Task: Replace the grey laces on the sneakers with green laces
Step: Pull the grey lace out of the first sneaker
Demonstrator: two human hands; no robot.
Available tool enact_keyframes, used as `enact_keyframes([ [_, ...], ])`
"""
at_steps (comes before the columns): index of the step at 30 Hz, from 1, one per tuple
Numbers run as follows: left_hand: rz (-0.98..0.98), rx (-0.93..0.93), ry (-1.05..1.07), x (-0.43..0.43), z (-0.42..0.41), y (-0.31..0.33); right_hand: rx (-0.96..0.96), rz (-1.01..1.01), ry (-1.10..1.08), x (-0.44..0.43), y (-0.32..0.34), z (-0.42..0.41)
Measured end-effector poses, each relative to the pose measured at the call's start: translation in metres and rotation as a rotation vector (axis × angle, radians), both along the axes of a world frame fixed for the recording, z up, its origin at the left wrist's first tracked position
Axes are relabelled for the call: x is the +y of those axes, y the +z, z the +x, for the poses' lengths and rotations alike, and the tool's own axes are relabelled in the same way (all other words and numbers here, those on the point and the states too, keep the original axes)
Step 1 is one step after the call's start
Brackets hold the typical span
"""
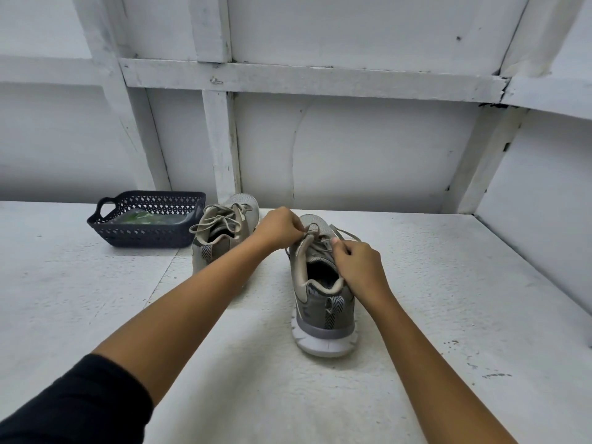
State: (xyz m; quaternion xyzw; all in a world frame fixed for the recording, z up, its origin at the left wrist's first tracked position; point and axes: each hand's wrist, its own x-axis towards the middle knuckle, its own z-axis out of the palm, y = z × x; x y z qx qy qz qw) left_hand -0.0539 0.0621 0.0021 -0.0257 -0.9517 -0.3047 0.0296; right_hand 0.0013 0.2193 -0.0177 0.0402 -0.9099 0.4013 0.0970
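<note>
In the head view, both bare forearms are stretching forward over the white table [448, 299], converging on the near sneaker [323, 302]. It is standing with its heel toward the camera and its toe pointing at the wall.

The left hand [278, 227] is reaching in from the left with its fingers curled tight, pinching the grey lace [344, 232] at the top of the tongue. The right hand [358, 267] is resting against the shoe's right collar. Its fingers are curled and its thumb is raised, pinching the same lace at the right-hand eyelets. A loose end of that lace is trailing off to the right, past the toe. A black sleeve [70, 402] is covering the left upper arm at the bottom corner.

The second sneaker [224, 232] is sitting farther back and to the left, apart from the first, with its own grey laces tied in a bow [217, 221]. The left forearm is crossing in front of its heel and hiding part of it. Just beside it on the left, a dark lattice basket [144, 237] is holding the green laces [141, 217], which are lying flat in what looks like a clear packet. A white wall with timber framing [320, 78] is closing off the back of the table.
</note>
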Motion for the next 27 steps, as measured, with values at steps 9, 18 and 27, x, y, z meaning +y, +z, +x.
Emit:
enact_keyframes([
  [9, 0.741, -0.203, 0.224, -0.009, -0.021, 0.029, 0.01, -0.003, 0.001, 0.0, 0.001, 0.001],
  [18, -0.183, -0.191, -0.209, -0.018, -0.017, 0.029, -0.007, -0.012, -0.009, 0.0, 0.0, 0.001],
  [27, 0.065, 0.02, -0.152, -0.025, -0.008, 0.031, -0.001, -0.018, -0.005, -0.001, 0.002, 0.004],
])
